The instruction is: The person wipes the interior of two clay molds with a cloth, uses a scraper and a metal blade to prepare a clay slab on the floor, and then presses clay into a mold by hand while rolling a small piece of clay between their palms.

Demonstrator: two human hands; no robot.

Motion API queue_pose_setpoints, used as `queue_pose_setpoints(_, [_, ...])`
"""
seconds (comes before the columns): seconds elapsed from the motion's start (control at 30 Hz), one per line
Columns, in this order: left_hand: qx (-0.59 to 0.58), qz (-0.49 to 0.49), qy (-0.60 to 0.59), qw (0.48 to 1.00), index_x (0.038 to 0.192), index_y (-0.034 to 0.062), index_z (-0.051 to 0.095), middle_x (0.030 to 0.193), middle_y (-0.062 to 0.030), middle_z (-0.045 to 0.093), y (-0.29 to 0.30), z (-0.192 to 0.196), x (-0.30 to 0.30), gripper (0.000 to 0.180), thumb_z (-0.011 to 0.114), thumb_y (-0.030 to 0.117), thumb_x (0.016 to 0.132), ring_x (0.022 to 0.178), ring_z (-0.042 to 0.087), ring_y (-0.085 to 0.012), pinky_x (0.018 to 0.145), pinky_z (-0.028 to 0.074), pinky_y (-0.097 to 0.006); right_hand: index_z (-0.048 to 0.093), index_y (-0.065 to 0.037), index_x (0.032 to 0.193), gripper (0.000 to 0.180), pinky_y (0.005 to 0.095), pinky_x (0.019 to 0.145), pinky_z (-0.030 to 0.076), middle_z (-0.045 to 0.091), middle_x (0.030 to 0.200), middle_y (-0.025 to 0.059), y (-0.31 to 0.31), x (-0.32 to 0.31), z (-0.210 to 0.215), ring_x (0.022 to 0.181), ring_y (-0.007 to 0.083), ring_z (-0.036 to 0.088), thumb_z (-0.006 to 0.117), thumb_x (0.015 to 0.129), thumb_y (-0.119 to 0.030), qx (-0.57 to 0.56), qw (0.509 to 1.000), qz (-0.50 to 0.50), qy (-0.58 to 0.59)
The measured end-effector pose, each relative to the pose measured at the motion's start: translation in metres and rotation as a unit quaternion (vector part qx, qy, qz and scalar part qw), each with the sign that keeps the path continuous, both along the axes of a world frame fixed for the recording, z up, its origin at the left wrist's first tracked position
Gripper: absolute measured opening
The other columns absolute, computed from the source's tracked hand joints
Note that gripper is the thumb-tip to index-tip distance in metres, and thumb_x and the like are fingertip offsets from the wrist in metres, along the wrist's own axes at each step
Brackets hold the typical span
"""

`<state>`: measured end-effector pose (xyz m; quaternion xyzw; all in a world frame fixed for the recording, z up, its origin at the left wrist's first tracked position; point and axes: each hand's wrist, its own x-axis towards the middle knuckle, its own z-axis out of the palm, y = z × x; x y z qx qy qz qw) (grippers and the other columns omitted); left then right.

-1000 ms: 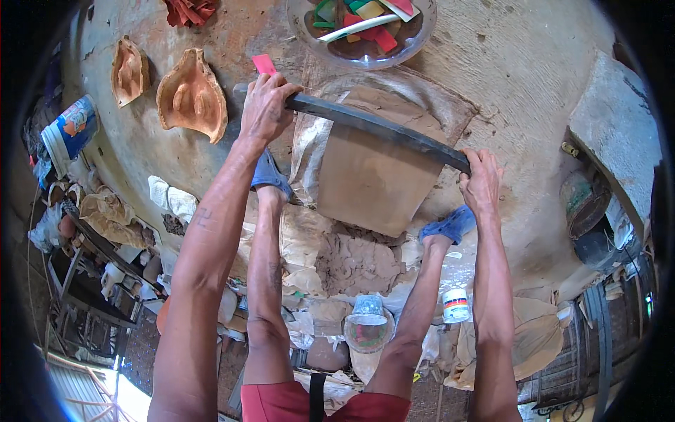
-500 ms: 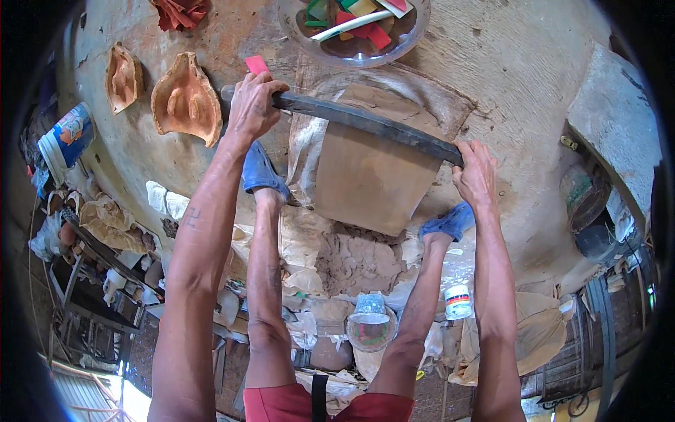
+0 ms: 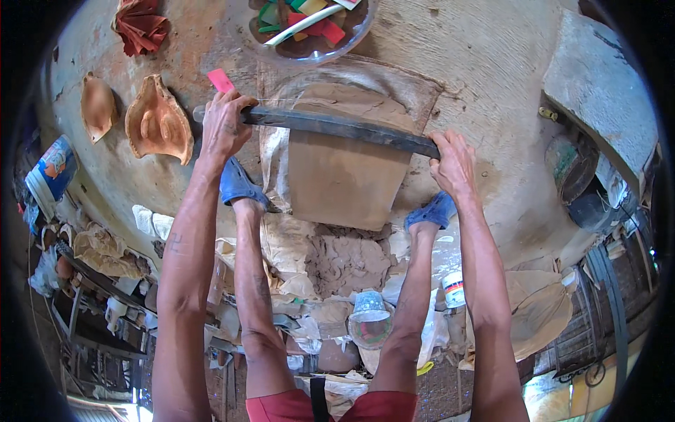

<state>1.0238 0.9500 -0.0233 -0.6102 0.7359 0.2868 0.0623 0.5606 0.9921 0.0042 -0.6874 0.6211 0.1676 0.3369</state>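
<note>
A long dark roller [image 3: 337, 125] lies across a flat slab of brown clay [image 3: 344, 176] spread on a sheet of sacking [image 3: 278, 151] on the concrete slab. My left hand [image 3: 223, 126] grips the roller's left end and my right hand [image 3: 453, 162] grips its right end. My feet in blue shoes [image 3: 239, 184] stand at either side of the clay's near edge.
Two moulded clay pieces [image 3: 158, 123] and a red cloth [image 3: 140, 27] lie at the left. A clear bowl [image 3: 313, 28] of coloured tools sits beyond the clay, a pink card [image 3: 221, 80] next to my left hand. Lumps of clay [image 3: 348, 260], bags and plastic containers [image 3: 370, 320] lie below.
Both hands have pushed the roller a little farther from me across the clay; more flattened clay shows on the near side.
</note>
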Motion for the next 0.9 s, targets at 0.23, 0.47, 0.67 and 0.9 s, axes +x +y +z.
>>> queue_pose_setpoints(0.23, [0.007, -0.008, 0.006, 1.0, 0.111, 0.0111, 0.076, 0.101, -0.0118, 0.065, 0.0, 0.001, -0.002, 0.049, 0.074, 0.001, 0.063, 0.098, 0.06, -0.0361, 0.089, 0.05, -0.046, 0.069, -0.019, 0.128, 0.055, 0.0521, 0.098, 0.043, 0.062, 0.114, 0.0067, 0.003, -0.001, -0.001, 0.116, 0.0289, 0.058, 0.08, 0.076, -0.008, 0.006, 1.0, -0.008, 0.006])
queue_pose_setpoints(0.47, [-0.02, -0.023, -0.001, 1.0, 0.108, 0.0116, 0.077, 0.1, -0.0134, 0.068, 0.002, -0.002, -0.001, 0.042, 0.074, 0.001, 0.067, 0.096, 0.061, -0.0363, 0.085, 0.051, -0.047, 0.068, -0.019, 0.124, 0.052, 0.0504, 0.096, 0.043, 0.061, 0.112, 0.0066, 0.016, 0.001, 0.0, 0.116, 0.0288, 0.058, 0.081, 0.074, -0.007, -0.013, 1.0, -0.024, 0.0])
queue_pose_setpoints(0.67, [-0.01, -0.017, -0.019, 1.0, 0.106, 0.0156, 0.076, 0.101, -0.0081, 0.066, 0.003, -0.007, 0.004, 0.044, 0.076, 0.005, 0.063, 0.103, 0.061, -0.0334, 0.09, 0.048, -0.046, 0.067, -0.017, 0.113, 0.046, 0.0501, 0.093, 0.043, 0.059, 0.111, 0.008, 0.03, 0.008, -0.004, 0.112, 0.0306, 0.058, 0.078, 0.071, -0.003, -0.057, 0.998, -0.031, -0.006])
queue_pose_setpoints(0.9, [-0.043, -0.024, -0.006, 0.999, 0.103, 0.0148, 0.075, 0.1, -0.0077, 0.067, 0.003, -0.002, -0.004, 0.038, 0.075, 0.003, 0.067, 0.097, 0.063, -0.0339, 0.086, 0.05, -0.047, 0.064, -0.012, 0.106, 0.038, 0.0522, 0.088, 0.047, 0.059, 0.109, 0.0112, 0.021, -0.003, -0.016, 0.11, 0.034, 0.059, 0.076, 0.07, -0.005, -0.033, 0.998, 0.023, 0.057])
